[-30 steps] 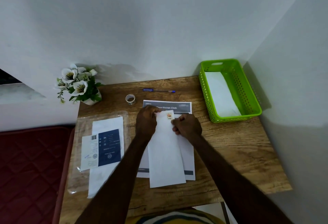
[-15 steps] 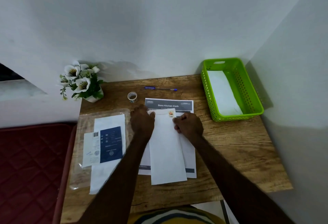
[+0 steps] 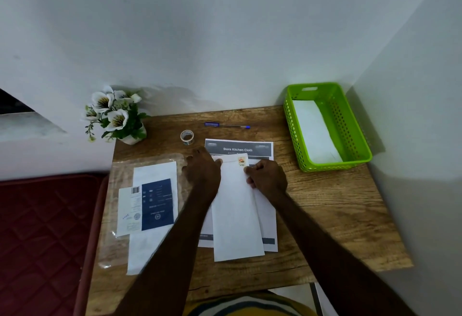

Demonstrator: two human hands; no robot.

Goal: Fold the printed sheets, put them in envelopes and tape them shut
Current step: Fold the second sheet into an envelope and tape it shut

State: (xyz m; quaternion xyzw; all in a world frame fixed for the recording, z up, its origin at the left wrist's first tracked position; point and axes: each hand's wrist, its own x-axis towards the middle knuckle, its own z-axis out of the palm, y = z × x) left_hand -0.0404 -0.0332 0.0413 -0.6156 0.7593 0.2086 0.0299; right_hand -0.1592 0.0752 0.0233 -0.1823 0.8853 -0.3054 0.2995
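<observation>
Your wood-grain counter [image 3: 325, 205] sits in a corner of pale walls, a red quilted bed [image 3: 42, 240] to its left. Your left hand [image 3: 203, 172] lies flat, fingers spread, on the left top edge of a long white envelope [image 3: 237, 215]; your right hand [image 3: 267, 178] pinches its right edge with curled fingers. The envelope rests on printed sheets [image 3: 267, 215] at the counter's centre. A perforated green plastic basket [image 3: 360, 155] holds another white envelope; a small tape roll [image 3: 187, 137] stands nearby.

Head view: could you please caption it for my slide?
Both hands press a stamped white envelope atop printed sheets on a wooden desk.
</observation>
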